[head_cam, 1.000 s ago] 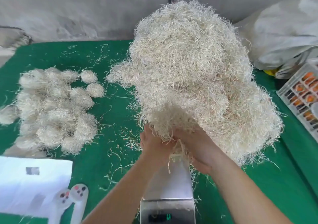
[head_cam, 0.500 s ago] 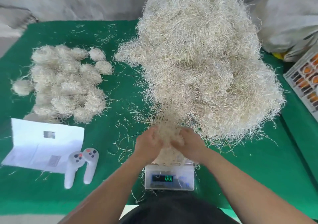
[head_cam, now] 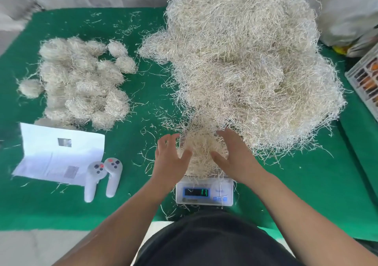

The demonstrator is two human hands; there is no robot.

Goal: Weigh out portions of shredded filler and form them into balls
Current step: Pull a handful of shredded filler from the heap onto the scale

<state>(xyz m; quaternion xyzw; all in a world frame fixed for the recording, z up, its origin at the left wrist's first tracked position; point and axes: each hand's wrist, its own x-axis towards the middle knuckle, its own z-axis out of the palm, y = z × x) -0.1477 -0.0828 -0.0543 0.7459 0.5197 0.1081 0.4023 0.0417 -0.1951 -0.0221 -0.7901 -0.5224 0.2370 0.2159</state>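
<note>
A portion of shredded filler (head_cam: 201,155) sits on the scale (head_cam: 204,192) at 6 o'clock on the green surface (head_cam: 143,110). The left hand (head_cam: 169,157) and right hand (head_cam: 235,155) flank it, each grip loose, fingers spread. The big filler heap (head_cam: 245,61) rises at 12 o'clock; finished balls (head_cam: 81,81) lie at 10 o'clock.

Rough stringy filler (head_cam: 245,61) on matt green cloth (head_cam: 306,184)

My left hand (head_cam: 170,159) and right hand (head_cam: 232,155), fingers spread, flank a small tuft of pale shredded filler (head_cam: 202,153) on the white digital scale (head_cam: 204,192) near the green table's (head_cam: 143,106) front edge; the big loose filler heap (head_cam: 249,61) rises behind, finished balls (head_cam: 81,81) leftward.
</note>
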